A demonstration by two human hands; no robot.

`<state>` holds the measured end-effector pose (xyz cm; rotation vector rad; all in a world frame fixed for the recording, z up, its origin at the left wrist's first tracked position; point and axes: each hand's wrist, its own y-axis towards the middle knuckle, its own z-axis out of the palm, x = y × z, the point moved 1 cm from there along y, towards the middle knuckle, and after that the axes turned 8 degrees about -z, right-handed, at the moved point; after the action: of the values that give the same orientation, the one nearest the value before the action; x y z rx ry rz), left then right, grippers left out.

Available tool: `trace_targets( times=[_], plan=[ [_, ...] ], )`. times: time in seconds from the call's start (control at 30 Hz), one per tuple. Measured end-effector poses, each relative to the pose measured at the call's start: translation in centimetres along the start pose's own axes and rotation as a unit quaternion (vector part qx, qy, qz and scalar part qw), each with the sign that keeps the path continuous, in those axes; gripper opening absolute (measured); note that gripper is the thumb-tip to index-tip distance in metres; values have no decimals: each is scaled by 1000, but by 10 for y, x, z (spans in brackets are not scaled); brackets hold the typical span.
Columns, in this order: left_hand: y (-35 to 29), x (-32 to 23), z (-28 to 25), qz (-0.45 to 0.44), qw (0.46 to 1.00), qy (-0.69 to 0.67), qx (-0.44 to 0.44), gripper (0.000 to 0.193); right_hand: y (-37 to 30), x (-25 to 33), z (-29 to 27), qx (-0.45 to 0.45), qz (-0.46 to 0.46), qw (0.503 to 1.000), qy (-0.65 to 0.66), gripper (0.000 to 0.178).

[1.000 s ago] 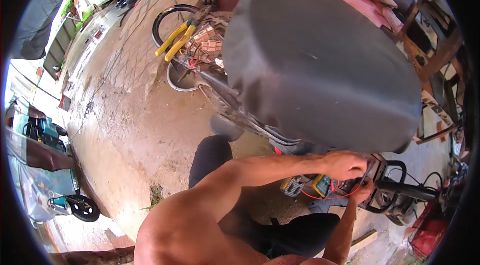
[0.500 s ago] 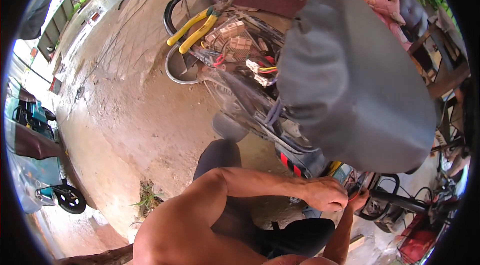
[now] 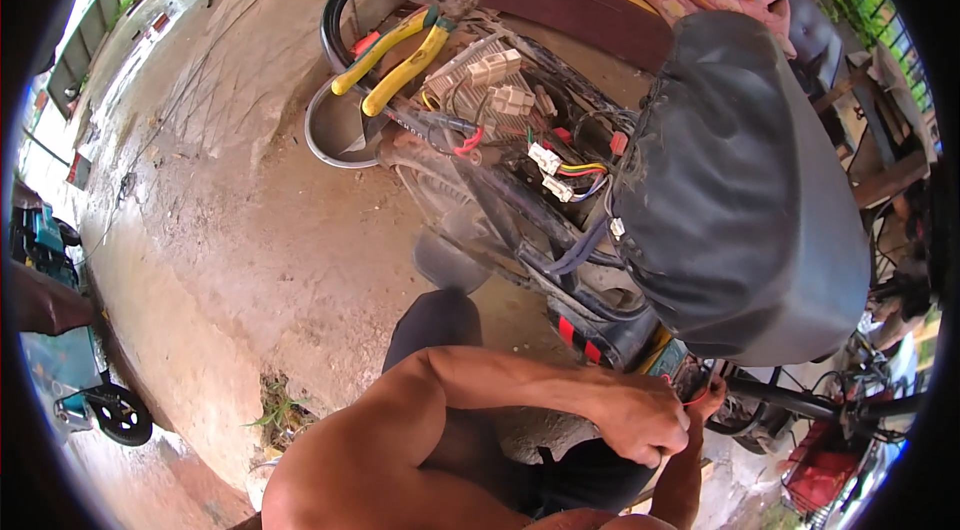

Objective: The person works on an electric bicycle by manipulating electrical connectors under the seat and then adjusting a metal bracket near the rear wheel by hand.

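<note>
In the head view, the left hand (image 3: 640, 418) has its fingers curled together; whether anything sits inside is hidden. The thin red flexible lead (image 3: 697, 399) curves against the right hand (image 3: 713, 402), whose fingers are too small to tell whether they clamp it. Work looks partway: far ahead-left of the fingers, white plastic wire connectors (image 3: 545, 158) lie exposed, apparently unjoined, with yellow-handled metal pliers (image 3: 408, 69) beyond. Rejoining appears undone. Just ahead of the fingers, a yellow-edged teal device (image 3: 668, 360) is mostly covered; the padded black seat (image 3: 740, 200) hides wiring beneath.
</note>
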<state>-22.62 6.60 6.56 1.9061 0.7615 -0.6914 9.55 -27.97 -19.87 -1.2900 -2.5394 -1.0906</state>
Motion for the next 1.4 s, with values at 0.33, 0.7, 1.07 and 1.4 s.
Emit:
trace_targets(
  times=[0.33, 0.7, 1.07, 1.4],
  plan=[
    [-76, -106, -146, 59, 997, -16, 39, 29, 24, 12, -17, 219, 117, 957, 151, 9],
    [-123, -109, -179, -181, 782, 49, -594, 21, 207, 111, -136, 36, 73, 988, 135, 46],
    [-112, -106, -171, -187, 805, -73, -559, 54, 321, 665, -212, 166, -335, 913, 164, 42],
    [-89, -87, -164, 45, 768, -282, -572, 60, 337, 748, -139, 515, -422, 744, 56, 38]
  ],
)
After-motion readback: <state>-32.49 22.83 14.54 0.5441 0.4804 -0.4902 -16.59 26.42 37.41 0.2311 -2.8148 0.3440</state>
